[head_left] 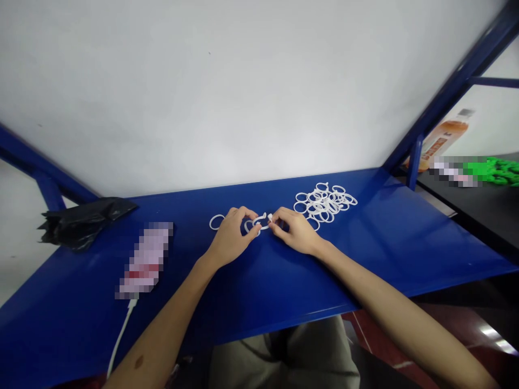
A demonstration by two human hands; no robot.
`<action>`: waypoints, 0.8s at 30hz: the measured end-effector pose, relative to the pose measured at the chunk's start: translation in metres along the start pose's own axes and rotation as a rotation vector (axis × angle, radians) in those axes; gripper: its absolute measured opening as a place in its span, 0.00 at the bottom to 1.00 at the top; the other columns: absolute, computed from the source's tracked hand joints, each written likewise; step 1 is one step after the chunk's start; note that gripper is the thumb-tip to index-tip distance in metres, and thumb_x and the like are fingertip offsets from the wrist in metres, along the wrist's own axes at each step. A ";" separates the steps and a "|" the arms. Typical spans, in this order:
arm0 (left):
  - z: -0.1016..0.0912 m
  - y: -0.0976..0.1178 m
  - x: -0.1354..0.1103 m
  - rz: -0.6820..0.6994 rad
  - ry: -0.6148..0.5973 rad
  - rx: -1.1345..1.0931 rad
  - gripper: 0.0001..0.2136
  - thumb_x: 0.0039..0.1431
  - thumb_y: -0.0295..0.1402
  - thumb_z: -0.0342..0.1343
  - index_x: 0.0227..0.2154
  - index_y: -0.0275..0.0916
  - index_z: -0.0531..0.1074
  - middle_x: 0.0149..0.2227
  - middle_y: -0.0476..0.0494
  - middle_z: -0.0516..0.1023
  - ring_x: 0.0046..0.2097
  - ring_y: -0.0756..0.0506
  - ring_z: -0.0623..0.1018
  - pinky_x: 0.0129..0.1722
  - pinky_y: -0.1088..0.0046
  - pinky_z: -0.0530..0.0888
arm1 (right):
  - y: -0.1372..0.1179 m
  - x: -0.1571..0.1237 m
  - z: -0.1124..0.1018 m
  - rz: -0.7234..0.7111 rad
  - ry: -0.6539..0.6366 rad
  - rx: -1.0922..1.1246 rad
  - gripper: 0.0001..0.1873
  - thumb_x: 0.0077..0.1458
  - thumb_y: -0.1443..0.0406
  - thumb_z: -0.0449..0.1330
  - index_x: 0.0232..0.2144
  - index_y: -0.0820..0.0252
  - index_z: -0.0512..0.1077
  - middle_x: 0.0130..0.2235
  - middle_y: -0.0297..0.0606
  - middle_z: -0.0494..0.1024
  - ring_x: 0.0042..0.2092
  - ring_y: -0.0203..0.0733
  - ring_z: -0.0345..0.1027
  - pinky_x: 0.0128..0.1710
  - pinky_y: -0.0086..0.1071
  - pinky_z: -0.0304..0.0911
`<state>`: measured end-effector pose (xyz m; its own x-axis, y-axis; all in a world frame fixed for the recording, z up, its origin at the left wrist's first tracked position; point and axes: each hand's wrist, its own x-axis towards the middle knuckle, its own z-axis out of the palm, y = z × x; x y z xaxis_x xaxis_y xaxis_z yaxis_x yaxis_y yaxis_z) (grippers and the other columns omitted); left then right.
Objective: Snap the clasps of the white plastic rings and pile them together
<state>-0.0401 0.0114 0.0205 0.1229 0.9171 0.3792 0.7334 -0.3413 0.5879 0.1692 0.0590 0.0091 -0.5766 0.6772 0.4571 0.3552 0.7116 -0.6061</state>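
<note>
Between my two hands is a white plastic ring (265, 227) with a small knob, and a gap shows in its upper side. My left hand (233, 235) pinches the ring's left side between thumb and fingers. The knobbed end on the right sits in the fingertips of my right hand (298, 231). Under my left fingers lies another white ring, partly hidden. A loose white ring (217, 222) rests just left of that hand. Beyond my right hand is a pile of similar rings (326, 202), several of them overlapping.
The blue tabletop (259, 292) meets a white wall behind. At left lie a black plastic bag (87, 219) and a blurred pinkish object (146, 259) with a white cable (120, 335). A bottle (444, 140) and a green item (500, 172) are on a dark surface at right.
</note>
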 end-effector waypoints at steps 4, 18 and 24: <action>0.000 0.002 0.000 -0.086 -0.051 -0.070 0.07 0.61 0.36 0.58 0.39 0.42 0.68 0.35 0.51 0.77 0.35 0.47 0.76 0.39 0.69 0.71 | 0.003 0.001 0.001 0.029 0.028 -0.027 0.06 0.63 0.65 0.56 0.33 0.58 0.69 0.34 0.35 0.74 0.34 0.38 0.68 0.36 0.32 0.63; 0.002 -0.002 -0.001 0.057 -0.068 0.204 0.12 0.62 0.31 0.56 0.49 0.42 0.73 0.48 0.43 0.79 0.50 0.39 0.73 0.52 0.54 0.69 | 0.004 0.002 -0.003 0.139 0.095 -0.085 0.06 0.63 0.65 0.56 0.32 0.58 0.69 0.33 0.36 0.76 0.34 0.39 0.70 0.37 0.34 0.65; 0.000 0.008 -0.002 0.082 -0.018 -0.022 0.13 0.65 0.35 0.55 0.51 0.43 0.73 0.47 0.46 0.80 0.48 0.44 0.75 0.52 0.61 0.72 | 0.000 0.000 -0.005 0.025 -0.014 -0.097 0.05 0.63 0.66 0.55 0.34 0.58 0.70 0.35 0.37 0.74 0.37 0.40 0.68 0.39 0.35 0.64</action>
<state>-0.0344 0.0074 0.0240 0.1944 0.8895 0.4136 0.7054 -0.4198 0.5711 0.1729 0.0602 0.0128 -0.5769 0.6924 0.4332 0.4383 0.7100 -0.5511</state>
